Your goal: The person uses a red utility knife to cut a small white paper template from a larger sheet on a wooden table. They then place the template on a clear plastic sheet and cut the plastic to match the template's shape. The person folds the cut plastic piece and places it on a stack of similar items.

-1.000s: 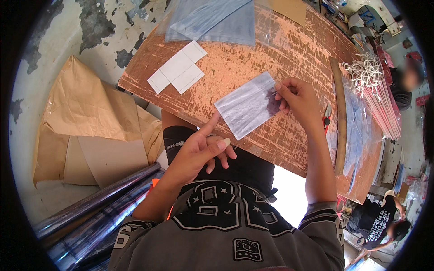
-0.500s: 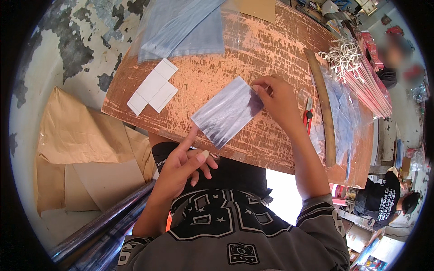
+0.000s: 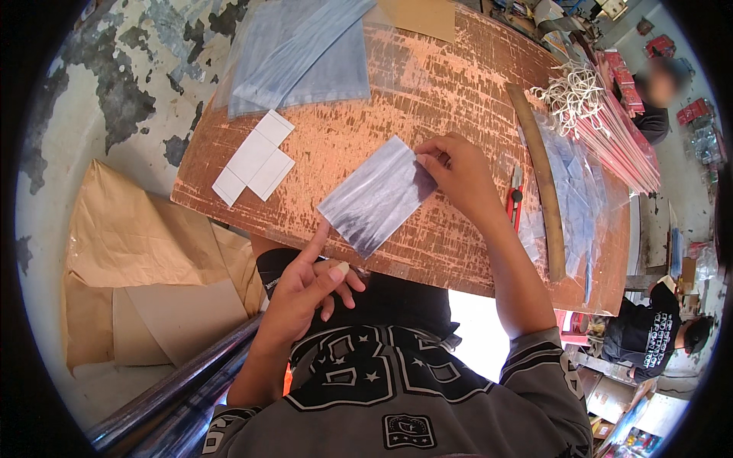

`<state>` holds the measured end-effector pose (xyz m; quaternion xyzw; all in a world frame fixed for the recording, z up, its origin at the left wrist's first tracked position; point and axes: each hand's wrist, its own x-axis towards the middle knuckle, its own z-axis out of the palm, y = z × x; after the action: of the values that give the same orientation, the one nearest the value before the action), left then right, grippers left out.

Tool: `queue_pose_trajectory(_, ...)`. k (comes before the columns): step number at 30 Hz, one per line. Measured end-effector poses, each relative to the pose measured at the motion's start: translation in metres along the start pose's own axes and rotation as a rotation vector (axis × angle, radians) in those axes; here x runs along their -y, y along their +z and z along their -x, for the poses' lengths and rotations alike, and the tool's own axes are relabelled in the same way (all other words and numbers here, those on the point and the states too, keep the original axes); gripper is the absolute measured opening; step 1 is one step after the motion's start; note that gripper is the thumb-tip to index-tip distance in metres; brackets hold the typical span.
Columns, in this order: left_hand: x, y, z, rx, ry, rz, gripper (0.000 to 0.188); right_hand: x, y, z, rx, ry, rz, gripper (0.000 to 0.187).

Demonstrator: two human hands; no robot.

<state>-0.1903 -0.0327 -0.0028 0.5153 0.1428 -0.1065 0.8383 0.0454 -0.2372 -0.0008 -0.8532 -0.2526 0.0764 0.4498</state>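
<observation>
A shiny grey rectangular plastic sheet (image 3: 374, 197) lies slanted on the worn wooden table (image 3: 366, 114), close to its near edge. My right hand (image 3: 456, 172) pinches its upper right edge between thumb and fingers. At the sheet's left corner rests the straight index finger of my left hand (image 3: 305, 286). That hand's thumb and remaining fingers are apart and loosely bent, with nothing held. Left of the sheet lies a white paper piece (image 3: 256, 158) with stepped edges and dark lines. A red cutter knife (image 3: 515, 200) lies to the right of my right hand.
Bluish plastic sheets (image 3: 305, 65) and brown cardboard (image 3: 420, 17) cover the far side. A long wooden strip (image 3: 540, 183), crumpled clear plastic (image 3: 576, 183) and pink sticks with white cords (image 3: 611, 145) lie right. Brown paper (image 3: 145, 229) stands left. Another person (image 3: 649, 332) is at far right.
The whole view has shifted slightly. Both hands keep nearly the same pose on the plastic sheet, with no clear movement of it on the table.
</observation>
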Motion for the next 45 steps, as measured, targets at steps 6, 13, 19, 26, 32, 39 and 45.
queue_pose_trajectory(6, 0.003, 0.000, 0.000, -0.002, 0.013, -0.015, 0.080, 0.006, -0.002, 0.001, 0.003, -0.010, 0.015, 0.011)
queue_pose_trajectory(13, 0.004, 0.000, 0.000, -0.025, 0.022, -0.053, 0.083, -0.009, -0.006, -0.001, -0.042, -0.094, 0.137, 0.016)
queue_pose_trajectory(19, 0.006, 0.002, -0.001, -0.147, 0.069, -0.100, 0.077, -0.007, -0.016, 0.003, -0.073, -0.067, 0.085, 0.018)
queue_pose_trajectory(26, 0.003, 0.019, -0.009, -0.413, 0.396, -0.164, 0.051, 0.011, -0.039, 0.010, -0.099, -0.074, 0.122, 0.020)
queue_pose_trajectory(32, 0.010, 0.017, -0.006, -0.355, 0.541, -0.074, 0.027, 0.003, -0.100, 0.048, -0.298, -0.017, 0.230, 0.022)
queue_pose_trajectory(39, 0.023, 0.022, -0.006, -0.040, 0.623, -0.201, 0.048, -0.053, -0.155, 0.106, -0.570, 0.287, 0.746, 0.027)
queue_pose_trajectory(45, 0.022, 0.055, -0.013, 0.262, 0.754, -0.419, 0.032, -0.110, -0.201, 0.113, -0.595, 0.324, 0.607, 0.038)
